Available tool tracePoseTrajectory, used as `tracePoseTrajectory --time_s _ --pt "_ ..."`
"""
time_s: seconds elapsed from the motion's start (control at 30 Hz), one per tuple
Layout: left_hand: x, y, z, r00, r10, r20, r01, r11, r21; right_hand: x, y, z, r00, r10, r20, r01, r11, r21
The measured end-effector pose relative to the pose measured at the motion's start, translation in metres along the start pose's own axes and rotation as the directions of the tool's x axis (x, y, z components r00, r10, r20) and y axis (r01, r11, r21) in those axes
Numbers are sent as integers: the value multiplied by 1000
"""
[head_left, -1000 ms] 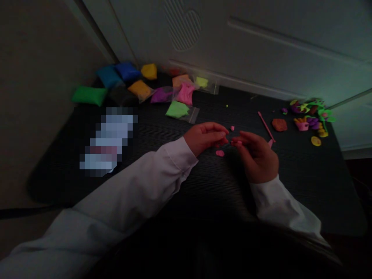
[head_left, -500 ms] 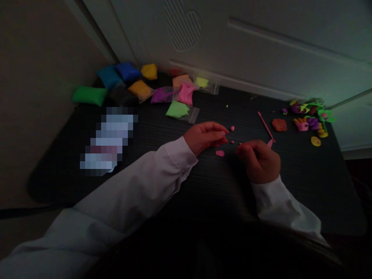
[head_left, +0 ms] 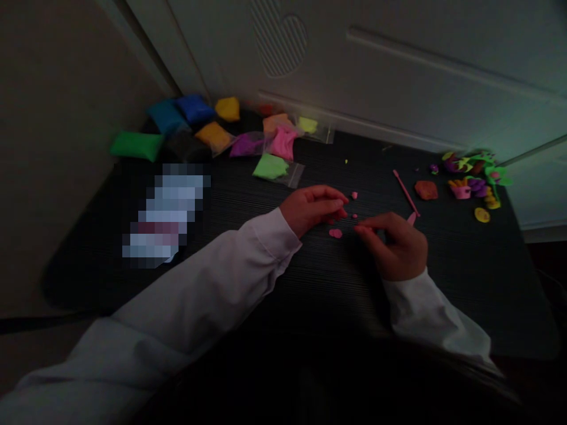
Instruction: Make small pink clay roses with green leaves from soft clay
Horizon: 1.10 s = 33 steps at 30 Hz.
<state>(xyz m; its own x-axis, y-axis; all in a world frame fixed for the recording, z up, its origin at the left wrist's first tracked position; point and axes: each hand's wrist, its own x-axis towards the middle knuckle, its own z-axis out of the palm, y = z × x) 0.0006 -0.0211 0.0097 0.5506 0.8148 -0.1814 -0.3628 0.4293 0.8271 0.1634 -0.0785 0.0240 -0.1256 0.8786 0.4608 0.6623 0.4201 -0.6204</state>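
My left hand (head_left: pixel 312 211) hovers over the table's middle, its fingers loosely curved and apart from the thumb at the tips, with nothing visible in them. To its right, my right hand (head_left: pixel 394 245) has thumb and forefinger pressed together in a pinch; whatever lies between the tips is too small and dark to make out. Between the hands are a small pink clay ball (head_left: pixel 354 216) and, farther back, a larger pink clay lump (head_left: pixel 355 195). Flat pink clay discs (head_left: pixel 335 234) lie just below my left fingertips, overlapping each other.
Several bags of coloured clay, including a light green one (head_left: pixel 270 167), line the back left. A phone with a blurred screen (head_left: pixel 170 212) lies at left. A pink modelling tool (head_left: pixel 406 192), a reddish-brown clay lump (head_left: pixel 426 190) and small clay figures (head_left: pixel 476 180) are at right.
My right fingertips have moved slightly left and stretched from a curled shape into a pinch. A tiny pink bit beside them no longer shows. My left hand stays put.
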Motion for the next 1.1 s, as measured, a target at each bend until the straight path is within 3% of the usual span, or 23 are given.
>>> tracePoseTrajectory --time_s 0.17,0.33,0.43,0.73,0.97,1.1 --pt "0 0 1 1000 5 4 -5 1000 -4 -1 2 0 996 -38 78 35 999 38" --pt "-1 0 0 1000 5 4 -5 1000 -6 -7 6 7 985 158 74 -170 962 214" --pt "0 0 0 1000 13 7 -13 1000 -3 -7 4 8 977 198 75 -211 939 272" --pt "-1 0 1 1000 10 -5 -11 1000 -21 -3 -2 0 975 157 158 -181 972 150" --pt "0 0 0 1000 10 -4 -10 1000 -1 -4 -2 -2 978 143 151 -161 980 114" --pt "-1 0 0 1000 10 -5 -10 1000 6 -5 1 0 990 129 63 -132 990 45"
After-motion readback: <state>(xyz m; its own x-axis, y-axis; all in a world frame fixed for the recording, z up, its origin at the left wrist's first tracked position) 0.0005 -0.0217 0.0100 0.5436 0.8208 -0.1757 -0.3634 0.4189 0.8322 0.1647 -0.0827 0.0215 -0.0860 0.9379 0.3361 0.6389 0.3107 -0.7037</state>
